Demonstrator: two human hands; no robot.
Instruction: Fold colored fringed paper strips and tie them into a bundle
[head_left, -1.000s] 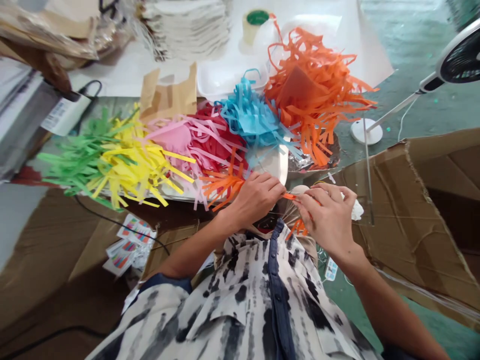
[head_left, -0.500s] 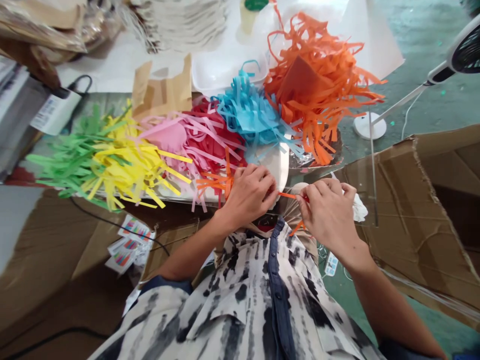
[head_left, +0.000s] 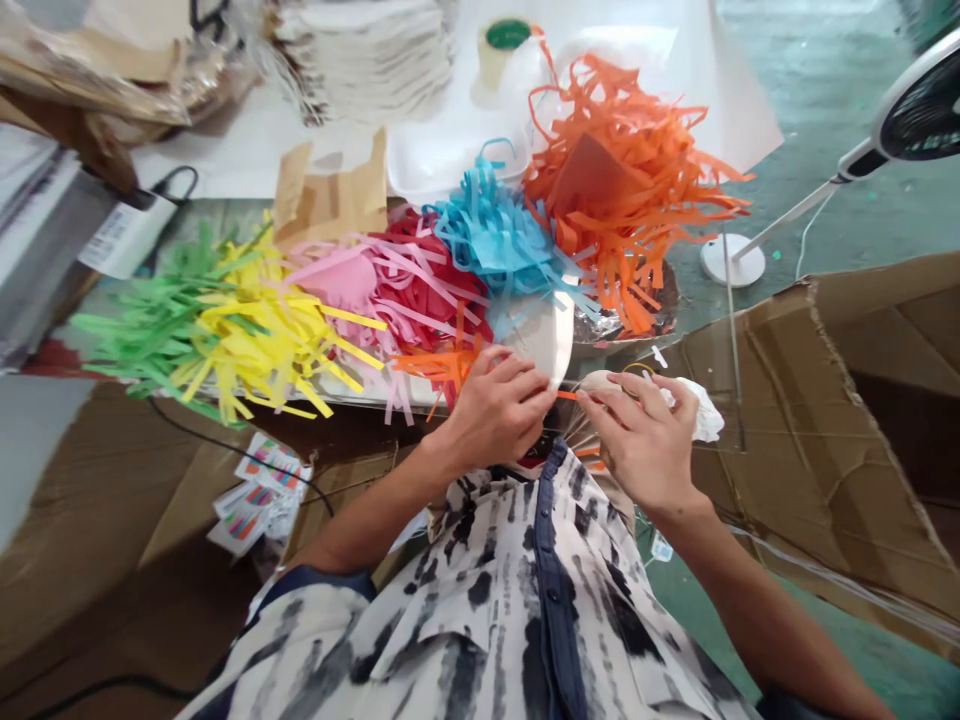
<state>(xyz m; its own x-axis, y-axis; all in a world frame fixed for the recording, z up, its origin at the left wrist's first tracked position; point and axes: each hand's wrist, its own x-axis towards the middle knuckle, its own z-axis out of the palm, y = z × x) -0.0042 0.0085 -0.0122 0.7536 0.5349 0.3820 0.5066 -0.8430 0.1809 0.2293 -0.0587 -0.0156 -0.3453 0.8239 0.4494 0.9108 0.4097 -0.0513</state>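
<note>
My left hand [head_left: 499, 410] and my right hand [head_left: 643, 440] meet close to my chest, both pinched on a thin orange paper strip [head_left: 567, 395] stretched between them. More orange strips [head_left: 439, 365] fan out from under my left hand. Behind the hands lie heaps of cut paper fringe: green [head_left: 142, 320], yellow [head_left: 259, 335], pink [head_left: 352, 280], red [head_left: 431, 290], blue [head_left: 499, 235] and a big orange heap [head_left: 626, 185]. A white plate [head_left: 547, 335] sits just beyond my left fingers.
A tape roll [head_left: 504, 45] and stacked white sheets [head_left: 367, 55] are at the back. A torn cardboard box [head_left: 832, 400] stands to the right, a white fan [head_left: 919, 110] beyond it. Printed cards [head_left: 259, 490] lie at lower left on brown cardboard.
The hands stay together on the strip; my right hand's fingers have shifted slightly lower and its fingers stretched toward the left hand. The view wobbled a little.
</note>
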